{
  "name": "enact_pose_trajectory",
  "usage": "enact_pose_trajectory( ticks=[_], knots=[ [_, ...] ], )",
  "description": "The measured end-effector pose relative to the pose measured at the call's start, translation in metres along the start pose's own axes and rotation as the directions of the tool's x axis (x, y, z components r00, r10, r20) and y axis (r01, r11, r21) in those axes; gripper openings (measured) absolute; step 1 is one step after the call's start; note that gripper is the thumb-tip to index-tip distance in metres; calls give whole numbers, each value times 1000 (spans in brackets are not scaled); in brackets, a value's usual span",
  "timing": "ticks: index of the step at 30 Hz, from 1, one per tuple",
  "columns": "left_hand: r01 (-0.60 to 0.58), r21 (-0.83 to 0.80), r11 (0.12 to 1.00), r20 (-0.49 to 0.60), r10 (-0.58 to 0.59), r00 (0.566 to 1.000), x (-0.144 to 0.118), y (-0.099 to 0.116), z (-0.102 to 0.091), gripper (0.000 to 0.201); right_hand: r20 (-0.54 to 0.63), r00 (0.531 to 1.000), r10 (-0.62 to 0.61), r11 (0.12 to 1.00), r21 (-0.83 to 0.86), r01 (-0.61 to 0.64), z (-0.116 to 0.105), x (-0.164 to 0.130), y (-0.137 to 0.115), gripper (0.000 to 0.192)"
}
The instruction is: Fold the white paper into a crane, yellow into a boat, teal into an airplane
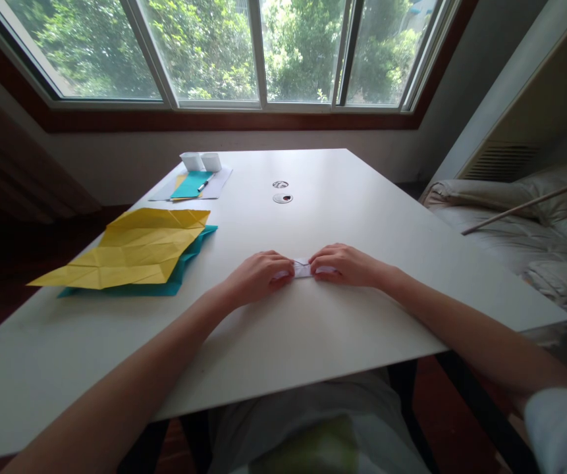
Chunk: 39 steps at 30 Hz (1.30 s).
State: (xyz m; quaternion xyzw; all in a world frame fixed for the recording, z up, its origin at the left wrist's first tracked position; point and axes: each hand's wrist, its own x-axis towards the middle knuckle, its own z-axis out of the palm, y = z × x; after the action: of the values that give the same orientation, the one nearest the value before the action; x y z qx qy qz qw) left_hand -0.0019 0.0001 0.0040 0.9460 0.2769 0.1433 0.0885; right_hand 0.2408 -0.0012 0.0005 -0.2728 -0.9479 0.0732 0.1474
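A small folded piece of white paper (303, 269) lies on the white table (342, 217) in front of me. My left hand (258, 276) presses down on its left end with fingers curled over it. My right hand (345, 264) covers its right end, fingertips pinching the paper near the middle. Only a narrow strip of the paper shows between the two hands.
A creased yellow sheet (132, 250) lies on a teal sheet (184, 266) at the table's left. Far back are two small white boxes (201, 160), a teal paper (190, 185) with a pen (205, 184), and two cable holes (282, 197). A sofa (530, 224) stands at right.
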Motion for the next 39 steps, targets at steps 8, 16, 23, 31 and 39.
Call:
enact_pose_trajectory(
  ticks=[8,16,23,31,39],
  knots=[
    [-28,95,995,-48,33,998,0,0,4,17,-29,1000,0,998,-59,-2,3,0,1,16],
    [-9,141,990,-45,15,999,0,4,3,18,-35,999,28,994,-102,-31,0,2,-7,18],
    [153,61,986,-75,-149,986,6,4,3,21,-80,987,140,989,-35,-143,3,8,-2,20],
    [227,-10,974,-165,-226,960,11,4,9,21,-103,987,120,993,16,-119,6,13,1,21],
    [250,-147,957,-180,-274,945,15,0,12,22,-134,975,175,984,50,-170,10,16,3,22]
  ],
)
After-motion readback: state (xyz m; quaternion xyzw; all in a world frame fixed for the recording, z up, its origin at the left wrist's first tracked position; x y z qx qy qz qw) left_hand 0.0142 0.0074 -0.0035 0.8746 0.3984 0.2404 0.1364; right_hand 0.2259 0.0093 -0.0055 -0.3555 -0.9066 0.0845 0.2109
